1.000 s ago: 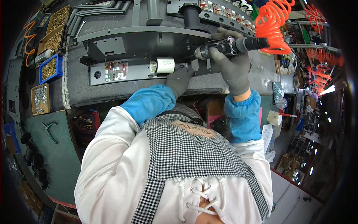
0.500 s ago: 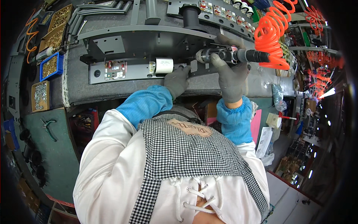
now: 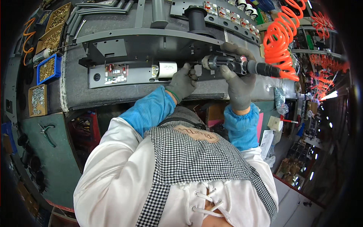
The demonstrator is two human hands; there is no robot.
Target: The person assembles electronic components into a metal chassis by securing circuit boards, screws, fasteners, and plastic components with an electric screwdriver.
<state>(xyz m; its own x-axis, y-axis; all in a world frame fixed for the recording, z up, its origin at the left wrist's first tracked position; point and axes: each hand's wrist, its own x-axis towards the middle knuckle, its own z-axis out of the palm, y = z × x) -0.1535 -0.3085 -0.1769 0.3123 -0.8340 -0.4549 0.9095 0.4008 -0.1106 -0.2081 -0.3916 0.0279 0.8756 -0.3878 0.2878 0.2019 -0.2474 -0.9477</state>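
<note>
My right hand (image 3: 241, 89), in a grey glove, is wrapped round a black and silver air screwdriver (image 3: 224, 63). The tool lies level, its nose to the left, inside a dark grey metal housing (image 3: 143, 45). Close to that nose is my left hand (image 3: 182, 84), also gloved, its fingers curled together; what they hold, if anything, is hidden. Just left of them a white cylindrical capacitor (image 3: 167, 69) sits on the grey metal strip (image 3: 141, 81). Further left on this strip is a small circuit board (image 3: 115, 73).
An orange coiled air hose (image 3: 281, 41) hangs at the right by the tool. On the left stand a blue bin (image 3: 49, 70) of brass parts and a cardboard box (image 3: 38, 100) of silver hardware. A black spool (image 3: 196, 20) stands behind the housing. Green-handled pliers (image 3: 47, 134) lie lower left.
My left hand's fingers have lifted off the strip and curled up beside the screwdriver's nose. The screwdriver and right hand have shifted slightly right and nearer me.
</note>
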